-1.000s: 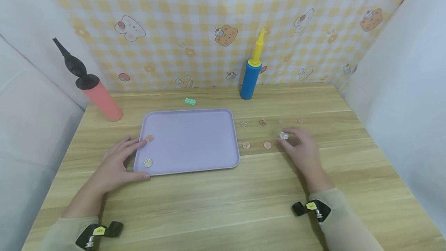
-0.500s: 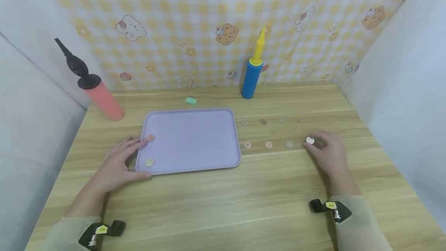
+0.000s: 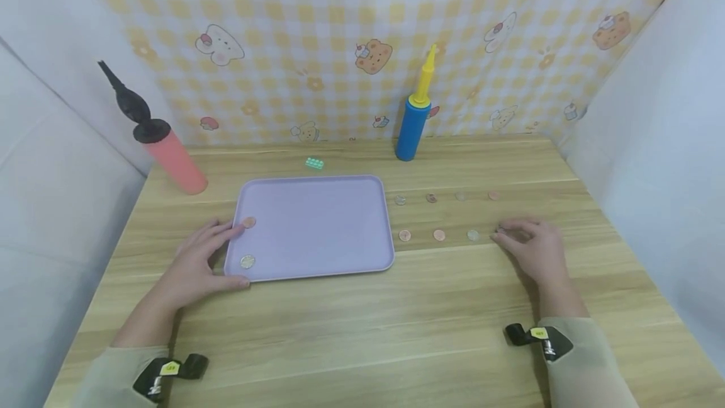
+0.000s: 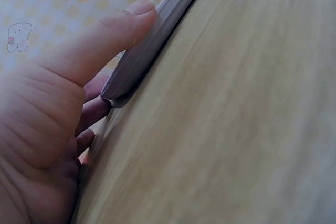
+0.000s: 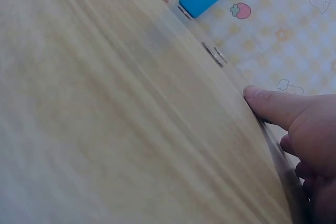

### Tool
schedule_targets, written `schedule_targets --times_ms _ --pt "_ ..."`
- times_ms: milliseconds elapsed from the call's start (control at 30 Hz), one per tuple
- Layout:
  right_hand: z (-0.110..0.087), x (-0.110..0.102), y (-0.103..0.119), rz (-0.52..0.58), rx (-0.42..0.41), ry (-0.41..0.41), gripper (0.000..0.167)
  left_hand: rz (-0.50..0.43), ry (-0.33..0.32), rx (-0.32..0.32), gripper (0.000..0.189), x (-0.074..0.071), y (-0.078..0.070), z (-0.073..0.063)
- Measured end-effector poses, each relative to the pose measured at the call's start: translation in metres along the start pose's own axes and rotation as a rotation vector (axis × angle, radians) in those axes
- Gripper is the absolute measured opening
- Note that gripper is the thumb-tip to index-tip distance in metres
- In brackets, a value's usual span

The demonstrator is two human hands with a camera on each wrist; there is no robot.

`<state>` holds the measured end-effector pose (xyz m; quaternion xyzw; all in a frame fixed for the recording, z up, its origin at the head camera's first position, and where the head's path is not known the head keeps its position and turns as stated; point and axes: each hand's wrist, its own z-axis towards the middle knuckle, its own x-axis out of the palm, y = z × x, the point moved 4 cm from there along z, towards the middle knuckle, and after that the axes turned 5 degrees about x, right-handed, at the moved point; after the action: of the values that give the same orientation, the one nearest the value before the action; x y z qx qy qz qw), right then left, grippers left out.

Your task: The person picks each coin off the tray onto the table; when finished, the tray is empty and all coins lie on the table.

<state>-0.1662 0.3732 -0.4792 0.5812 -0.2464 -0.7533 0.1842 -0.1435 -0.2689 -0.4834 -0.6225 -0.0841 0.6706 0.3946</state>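
My left hand (image 3: 195, 266) holds the near left corner of a lilac tray (image 3: 317, 232), thumb along the front rim and fingers over the left side. Inside the tray, a copper coin (image 3: 248, 223) lies by my fingertips, with a silver coin (image 3: 247, 261) nearer the front. Low over the table at the right, my right hand (image 3: 535, 247) pinches a coin (image 3: 501, 229), mostly hidden by thumb and forefinger. Left of it, a silver coin (image 3: 472, 235) ends a row with two copper coins (image 3: 439, 235). Behind runs another row of coins (image 3: 432, 198), silver and copper mixed.
A blue hand pump (image 3: 414, 131) with a yellow nozzle stands at the table's back. Back left is a pink and black pump (image 3: 175, 159). Behind the tray lies a small green toy brick (image 3: 314, 163). A checked cloth (image 3: 340, 49) hangs along the back edge.
My right hand has moved right, leaving a silver coin in the front row, and has brought another coin down to the table beside it. The left hand stays at the tray.
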Motion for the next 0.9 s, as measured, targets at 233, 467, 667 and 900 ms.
schedule_targets --times_ms 233,467,667,900 --pt "-0.0027 0.0013 0.0011 -0.024 -0.007 0.010 0.028 0.003 0.004 -0.003 0.104 -0.0004 -0.0002 0.0010" --pt "-0.0063 0.0042 0.0017 -0.015 -0.019 0.000 0.028 0.004 0.001 -0.014 0.103 -0.0010 0.0007 -0.0013" --pt "-0.0068 0.0035 0.0014 -0.009 0.026 0.023 0.031 0.000 -0.001 -0.024 0.103 -0.0015 -0.0010 -0.0007" --pt "-0.0038 0.0036 0.0015 -0.008 0.013 0.016 0.029 0.003 -0.003 0.001 0.104 -0.0014 -0.0021 0.0008"
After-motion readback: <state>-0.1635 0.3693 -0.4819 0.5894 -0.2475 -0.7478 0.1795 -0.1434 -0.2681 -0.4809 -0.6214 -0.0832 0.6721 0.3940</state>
